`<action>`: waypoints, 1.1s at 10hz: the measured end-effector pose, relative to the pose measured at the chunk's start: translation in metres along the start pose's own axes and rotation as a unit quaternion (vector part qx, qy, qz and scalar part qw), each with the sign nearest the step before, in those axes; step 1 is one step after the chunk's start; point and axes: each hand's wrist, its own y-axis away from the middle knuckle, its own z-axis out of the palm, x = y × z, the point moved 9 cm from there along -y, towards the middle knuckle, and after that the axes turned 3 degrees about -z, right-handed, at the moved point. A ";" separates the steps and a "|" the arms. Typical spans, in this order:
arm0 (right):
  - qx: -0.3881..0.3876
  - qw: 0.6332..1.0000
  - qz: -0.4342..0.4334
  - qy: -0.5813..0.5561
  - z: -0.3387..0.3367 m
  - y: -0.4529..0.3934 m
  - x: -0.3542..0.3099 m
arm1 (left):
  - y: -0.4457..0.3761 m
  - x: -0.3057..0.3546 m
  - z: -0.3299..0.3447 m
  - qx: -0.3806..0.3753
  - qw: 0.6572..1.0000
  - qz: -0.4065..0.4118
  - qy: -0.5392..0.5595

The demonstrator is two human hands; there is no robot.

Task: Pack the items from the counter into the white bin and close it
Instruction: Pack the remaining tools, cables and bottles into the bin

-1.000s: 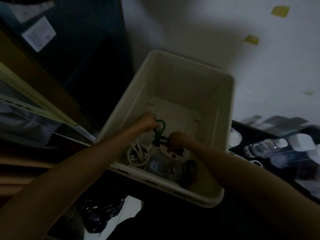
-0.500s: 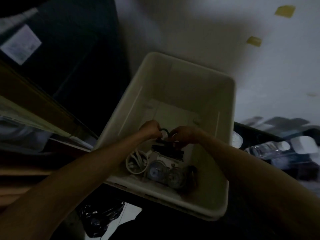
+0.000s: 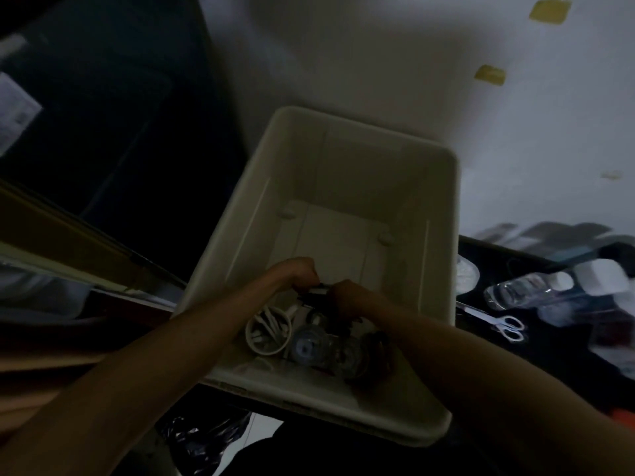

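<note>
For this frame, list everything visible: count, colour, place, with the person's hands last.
white bin: one, off-white, open, centre, no lid seen
coiled cable: one, white, in the bin's near left corner
round clear items: about two, clear, on the bin floor by the cable; too dim to identify
dark item: one, black, low inside the bin, gripped between both hands; too dim to identify
plastic bottles: at least two, clear, lying on the dark counter at right
scissors: one pair, white handles, on the counter beside the bin
tape pieces: three, yellow, on the wall
black bag: one, below the bin
left hand: inside the bin, gripping the dark item
right hand: inside the bin, gripping the same item
</note>
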 end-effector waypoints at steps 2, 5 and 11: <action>0.025 0.998 0.032 -0.054 -0.011 0.004 0.014 | 0.006 0.005 0.013 -0.042 0.999 0.017 0.021; -0.017 0.948 0.005 -0.317 -0.036 0.016 0.010 | 0.001 0.004 0.011 -0.017 0.999 0.021 0.031; 0.054 0.991 0.015 -0.118 -0.019 0.005 0.003 | -0.002 0.007 0.020 -0.025 0.982 0.065 -0.173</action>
